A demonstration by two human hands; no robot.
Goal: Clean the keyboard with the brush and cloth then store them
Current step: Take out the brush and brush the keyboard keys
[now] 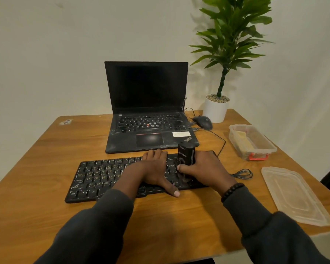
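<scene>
- Head view, counter (46, 168): wooden, warm brown top, filling the lower two thirds of the frame.
- Black flat keyboard (95, 178): lies lower centre, lengthwise across the frame, just in front of the laptop.
- Left hand (156, 172): flat, palm down on the keyboard's middle keys, fingers together, thumb stretched out over the near edge; its grip is spread and holds nothing.
- Right hand (206, 170): on the keyboard's right end, grip wrapped around the black cylindrical brush (186, 155), which stands upright with its lower end on the keys; bristles cannot be made out.
- Dark beaded bracelet (231, 191): on the right wrist, above a dark sleeve.
- Black open laptop (147, 103): centre of frame, screen dark.
- Black wired mouse (203, 121): right of the laptop, near the white pot.
- Green leafy plant in a white pot (215, 111): upper right, at the counter's far edge.
- Clear plastic storage box with red clasp (255, 143): right of frame, open, holding a pale yellow folded cloth (243, 141).
- Clear plastic lid (297, 197): lower right, flat on the counter, apart from the box.
</scene>
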